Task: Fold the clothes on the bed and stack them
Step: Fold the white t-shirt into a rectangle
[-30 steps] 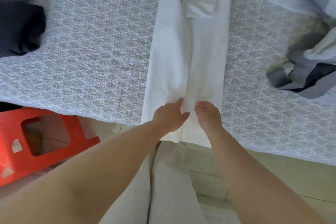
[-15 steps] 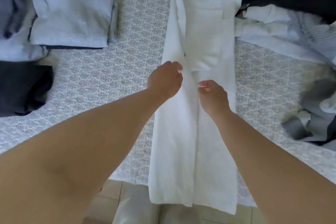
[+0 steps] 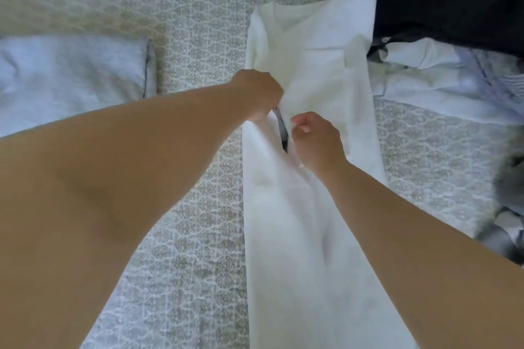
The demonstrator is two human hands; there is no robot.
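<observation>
Bed covered by a grey-and-white lace-patterned spread, filling the frame from top to bottom. Long white cloth garment, folded lengthwise into a narrow strip, laid on the bed from upper centre down to the lower edge of the frame, right of centre. Folded pale blue-grey garment lying flat on the bed at mid left, well apart from the white strip. Black fabric garment bunched at the upper right, its edge touching the top right corner of the white strip. Rumpled pale bluish-white garment just beside the strip at right, below the black one. Crumpled grey-and-white garment at the right edge, partly cut off and blurred. Left hand at frame centre, fingers curled and clamped on the left edge of the white strip. Right hand just below and to the right, fingers curled, pinching a raised fold of the same cloth. Thin dark slit between the two hands where the cloth layers part; nature of the dark material not discernible.
</observation>
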